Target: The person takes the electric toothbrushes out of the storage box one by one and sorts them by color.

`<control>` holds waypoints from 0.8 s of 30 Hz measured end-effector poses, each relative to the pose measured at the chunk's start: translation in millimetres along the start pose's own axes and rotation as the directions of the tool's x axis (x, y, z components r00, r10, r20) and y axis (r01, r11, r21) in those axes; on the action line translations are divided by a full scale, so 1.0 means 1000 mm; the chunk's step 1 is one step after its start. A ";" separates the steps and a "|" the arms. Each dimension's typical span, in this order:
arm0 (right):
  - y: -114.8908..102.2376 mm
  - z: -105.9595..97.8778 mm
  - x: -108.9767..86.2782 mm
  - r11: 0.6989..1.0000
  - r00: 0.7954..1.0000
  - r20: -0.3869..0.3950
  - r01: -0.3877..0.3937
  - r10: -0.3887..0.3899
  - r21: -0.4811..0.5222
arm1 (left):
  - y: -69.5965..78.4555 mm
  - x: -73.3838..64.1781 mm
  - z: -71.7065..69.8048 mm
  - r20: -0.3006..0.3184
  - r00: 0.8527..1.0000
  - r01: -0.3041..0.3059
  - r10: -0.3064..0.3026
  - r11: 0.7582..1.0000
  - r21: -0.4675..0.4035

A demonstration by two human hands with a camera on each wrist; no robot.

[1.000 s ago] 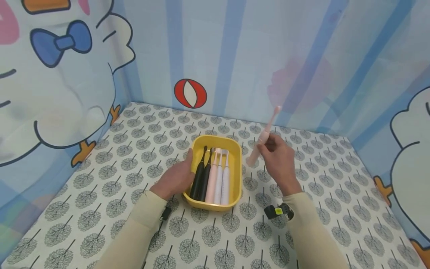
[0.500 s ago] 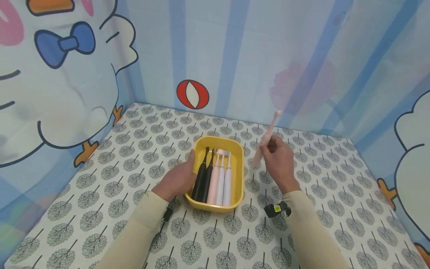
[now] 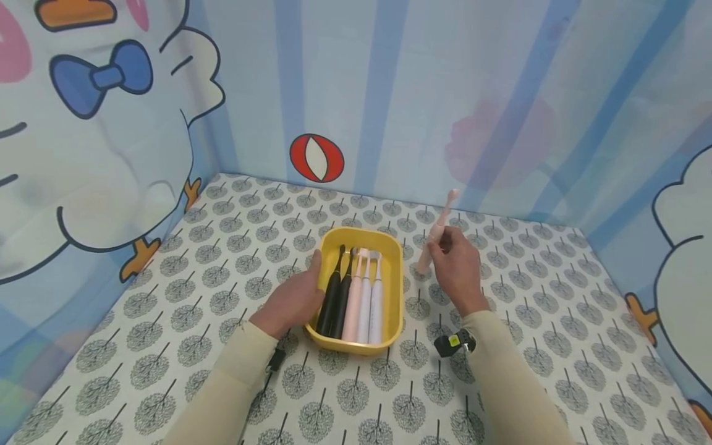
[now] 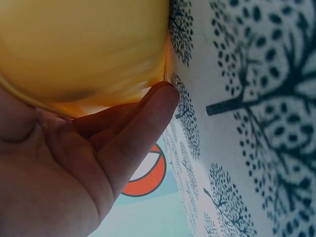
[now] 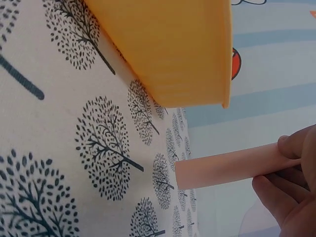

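My left hand holds the left side of a yellow plastic box, thumb over the rim and fingers along the outer wall, as the left wrist view shows. Inside lie two black electric toothbrushes, a pink one and two whitish ones, side by side with heads toward the back. To the right of the box, my right hand pinches another pink electric toothbrush between thumb and fingers. It is tilted, head up, and its handle end points down, close over the cloth.
A white cloth printed with grey trees covers the table. Behind it hangs a blue-striped backdrop with a red ball picture and cartoon birds at both sides. Black wrist cameras sit on the wrists.
My right hand has come slightly lower and to the left with the pink toothbrush, which stands a little more upright. The left hand and the box have stayed in place.
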State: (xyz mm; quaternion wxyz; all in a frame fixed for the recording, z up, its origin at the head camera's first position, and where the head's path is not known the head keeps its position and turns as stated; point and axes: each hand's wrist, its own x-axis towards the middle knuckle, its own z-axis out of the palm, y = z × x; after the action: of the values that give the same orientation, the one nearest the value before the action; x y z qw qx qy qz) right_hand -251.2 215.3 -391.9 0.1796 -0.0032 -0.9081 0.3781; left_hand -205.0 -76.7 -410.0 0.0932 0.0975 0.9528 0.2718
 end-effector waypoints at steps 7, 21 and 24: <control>0.004 0.005 0.000 1.000 1.000 0.021 -0.006 0.006 0.005 | -0.001 0.002 0.001 0.001 1.000 0.002 -0.002 1.000 -0.003; 0.014 0.010 0.000 0.999 0.999 0.023 0.033 -0.033 -0.005 | -0.001 0.002 0.002 0.000 1.000 0.000 0.000 1.000 0.017; 0.015 0.011 0.000 0.999 0.999 0.020 0.037 -0.037 0.010 | -0.001 0.002 0.001 -0.006 1.000 -0.005 0.005 1.000 0.017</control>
State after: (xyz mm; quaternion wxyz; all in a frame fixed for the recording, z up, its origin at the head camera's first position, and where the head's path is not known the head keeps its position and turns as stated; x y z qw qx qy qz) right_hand -256.9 218.5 -409.2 0.1775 0.0182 -0.9080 0.3792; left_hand -206.8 -76.7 -412.2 0.0886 0.0999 0.9552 0.2642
